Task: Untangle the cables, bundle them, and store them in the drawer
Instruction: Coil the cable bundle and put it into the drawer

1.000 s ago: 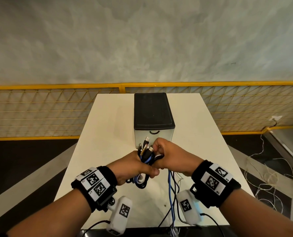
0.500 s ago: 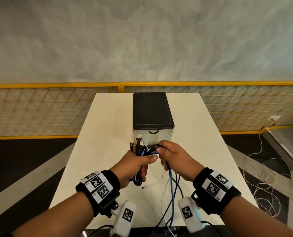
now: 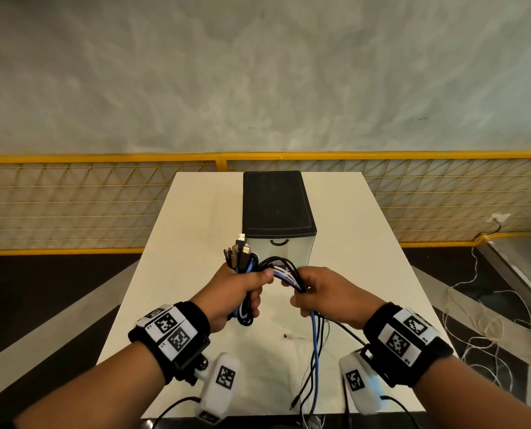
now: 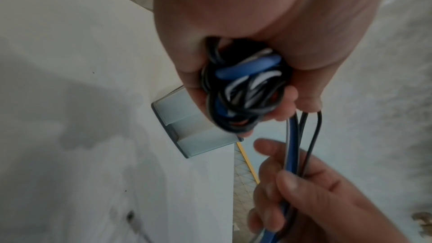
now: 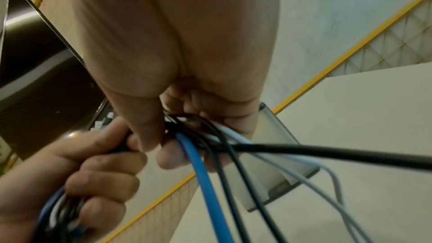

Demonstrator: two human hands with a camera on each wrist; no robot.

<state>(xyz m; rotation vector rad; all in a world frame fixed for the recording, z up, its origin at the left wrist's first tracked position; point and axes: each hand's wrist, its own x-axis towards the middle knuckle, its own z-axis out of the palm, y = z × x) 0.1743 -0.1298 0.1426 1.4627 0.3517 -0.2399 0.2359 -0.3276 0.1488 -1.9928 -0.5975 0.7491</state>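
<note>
Several black, blue, white cables [image 3: 284, 270], left hand [image 3: 236, 292] gripping coil, right hand [image 3: 326, 294] gripping strands

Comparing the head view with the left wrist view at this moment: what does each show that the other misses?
Only the head view shows the USB plugs sticking up above the left hand, the black top and front handle of the drawer unit, and the loose cable tails trailing down over the table edge.

Only the left wrist view shows the coiled loops of black, blue and white cable packed inside the left hand's curled fingers.

Both show the right hand gripping the blue and black strands running off the bundle, with the drawer unit behind.
</note>
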